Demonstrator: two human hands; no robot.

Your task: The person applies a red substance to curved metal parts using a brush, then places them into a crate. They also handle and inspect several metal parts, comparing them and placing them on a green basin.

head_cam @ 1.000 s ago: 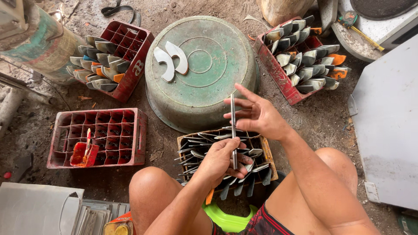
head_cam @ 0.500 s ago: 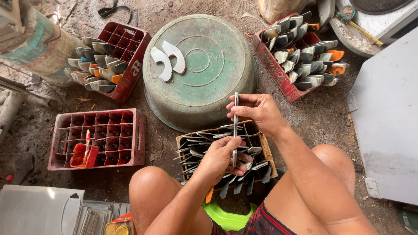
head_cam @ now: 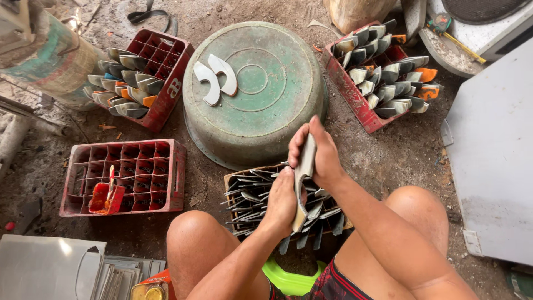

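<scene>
Nearest the camera are the bare knees, with a green stool [head_cam: 288, 278] showing between them. Just beyond, both hands meet over a wooden crate [head_cam: 233, 186] packed with upright grey metal strips. The left hand [head_cam: 283, 203] and right hand [head_cam: 319, 153] are pressed together around one curved strip [head_cam: 304, 172], the left palm pushing on its lower half and the right fingers wrapped over the upper end. The strip stands nearly upright between the palms, directly above the crate. It looks as though it is being bent, though the palms hide most of its middle, so the exact curve cannot be told.

To do this well, the pressure should stay even along both halves so the curve comes out smooth rather than kinked, and the fingers should stay off the thin edges.

To the left sits a red crate [head_cam: 177, 166], mostly bare cells with a small orange piece. Farther off is an upturned green basin [head_cam: 277, 89] bearing two white curved pieces [head_cam: 216, 78], flanked by two more red crates [head_cam: 172, 91] [head_cam: 347, 91] holding shaped pieces.
</scene>
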